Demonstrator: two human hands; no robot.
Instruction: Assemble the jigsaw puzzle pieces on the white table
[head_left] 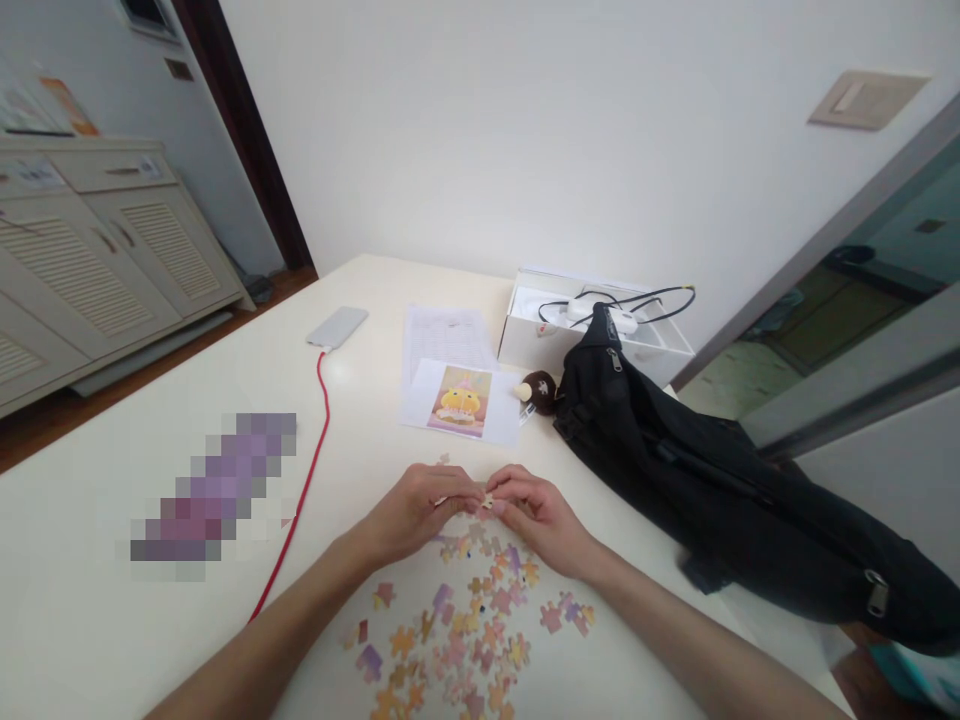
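Observation:
My left hand [411, 512] and my right hand [538, 518] meet fingertip to fingertip above the white table [90, 620]. Between the fingers of both hands sits a small pale puzzle piece [488, 499]; which hand carries most of it I cannot tell. Several loose pink, purple and yellow puzzle pieces [472, 630] lie scattered on the table just below my hands. A printed reference picture [459, 400] of a yellow cartoon figure lies on a white sheet beyond my hands.
A black bag [720, 480] sprawls at the right. Behind it stands an open white box [525, 330] with a black cable. A small brown toy [537, 391] sits by the picture. A red cable [304, 490] runs to a silver power bank [337, 327]. Cabinets stand far left.

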